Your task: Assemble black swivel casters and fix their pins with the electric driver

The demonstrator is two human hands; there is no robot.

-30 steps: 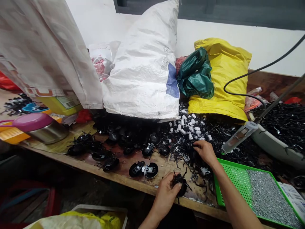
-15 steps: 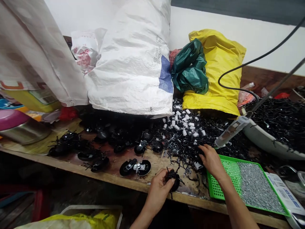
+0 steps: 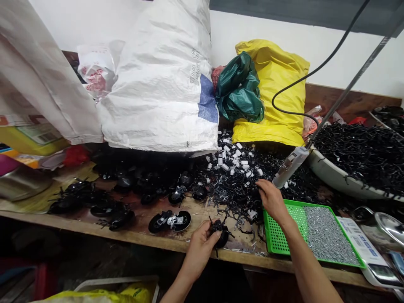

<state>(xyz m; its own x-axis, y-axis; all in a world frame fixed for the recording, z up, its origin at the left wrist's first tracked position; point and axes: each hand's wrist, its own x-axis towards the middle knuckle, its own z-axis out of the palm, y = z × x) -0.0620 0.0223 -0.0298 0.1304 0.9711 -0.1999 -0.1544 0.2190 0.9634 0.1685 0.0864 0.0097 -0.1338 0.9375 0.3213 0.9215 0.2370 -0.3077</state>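
My left hand (image 3: pixel 198 248) is shut around a black toy beetle (image 3: pixel 220 233) just inside the table's front edge, with its thin legs sticking out past my fingers. My right hand (image 3: pixel 272 201) rests at the edge of a heap of black plastic legs (image 3: pixel 230 198), its fingertips touching the heap. Whether those fingers pinch a piece is hidden. Small white pieces (image 3: pixel 233 160) lie scattered over the heap. Two opened beetle bodies (image 3: pixel 169 221) with white inner parts sit left of my left hand.
Finished black beetles (image 3: pixel 91 206) crowd the wooden table (image 3: pixel 202 240) on the left. A green tray (image 3: pixel 277 235) of screws lies right of my right arm. A pale power tool (image 3: pixel 290 166) hangs over the heap. A basin (image 3: pixel 334 179) of black parts and bulky sacks stand behind.
The whole scene has slid left in view as the camera turned right. My left hand still holds the beetle, and my right hand stays at the heap's near side.
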